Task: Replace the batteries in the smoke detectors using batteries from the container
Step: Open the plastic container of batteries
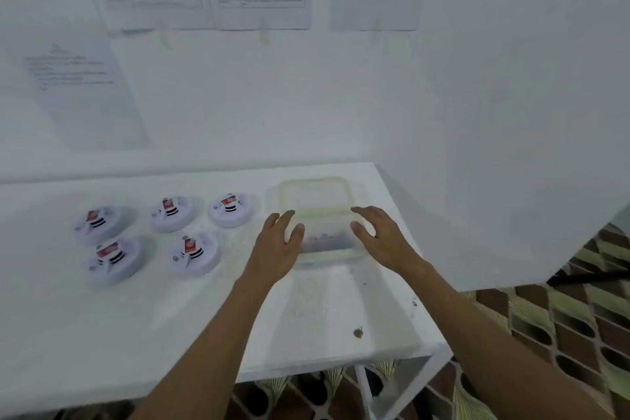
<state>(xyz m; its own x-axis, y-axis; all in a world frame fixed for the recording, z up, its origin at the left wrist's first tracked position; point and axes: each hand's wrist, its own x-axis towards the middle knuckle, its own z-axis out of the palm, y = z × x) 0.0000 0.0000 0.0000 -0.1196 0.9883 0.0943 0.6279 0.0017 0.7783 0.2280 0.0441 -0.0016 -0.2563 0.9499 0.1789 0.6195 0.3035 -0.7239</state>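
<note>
Round white plastic smoke detectors (163,239) wait untouched; left hand (274,242) and right hand (378,239), fingers loosely spread and gripping nothing, flank the lidded translucent plastic container (317,211), which probably must be opened next

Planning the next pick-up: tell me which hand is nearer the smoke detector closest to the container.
Left. The left hand lies just right of that smoke detector, at the container's left side; the right hand is across the container.

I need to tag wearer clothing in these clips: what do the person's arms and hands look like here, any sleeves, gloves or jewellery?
Both forearms are bare as far as the picture shows, with no sleeves in view. The left hand and right hand wear no gloves. No watch, bracelet or ring shows on either wrist or on the fingers, though the picture is somewhat blurred.
</note>
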